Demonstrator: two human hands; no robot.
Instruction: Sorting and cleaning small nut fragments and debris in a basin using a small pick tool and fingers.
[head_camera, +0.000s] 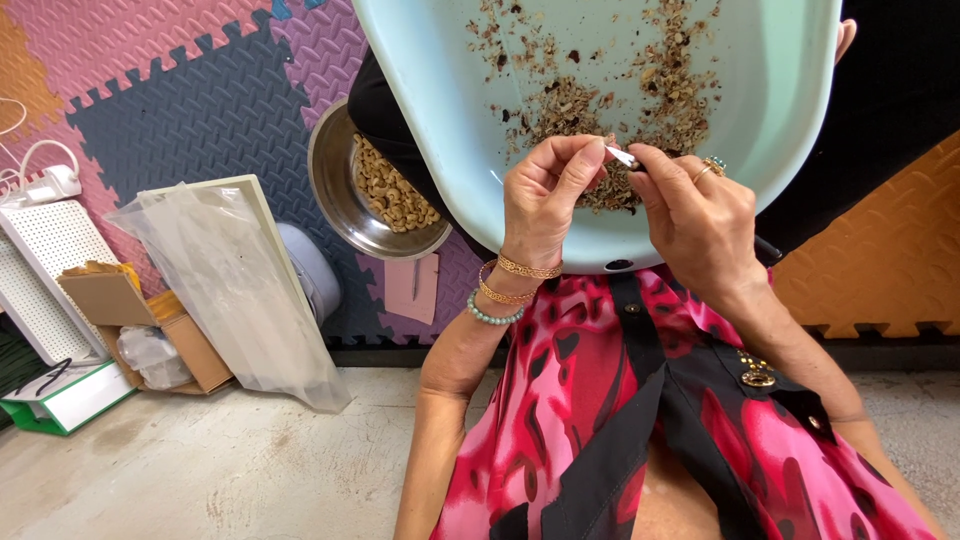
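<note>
While both hands work above the near rim of the pale green basin (800, 110) in the upper centre of the frame, the left hand (540, 200) pinches a small nut (607, 147) between thumb and forefinger, the remaining fingers curled loosely. The right hand (695, 215) is clenched around a small knife (625, 158), whose light blade tip touches the nut just right of the left fingertips; its dark handle end shows below the hand near the basin rim. Brown shell scraps (600, 90) lie scattered across the basin floor, thickest directly behind the hands. The basin rests on the lap, over a pink, red and black patterned dress (600, 420). A steel bowl (335, 190) holding pale peeled nuts sits left of the basin, partly under its edge, on foam floor mats (180, 100). At the left of the frame a clear plastic bag (230, 290) lies over a flat board, with a cardboard box (110, 300) and a white perforated panel (50, 250) beside it.
</note>
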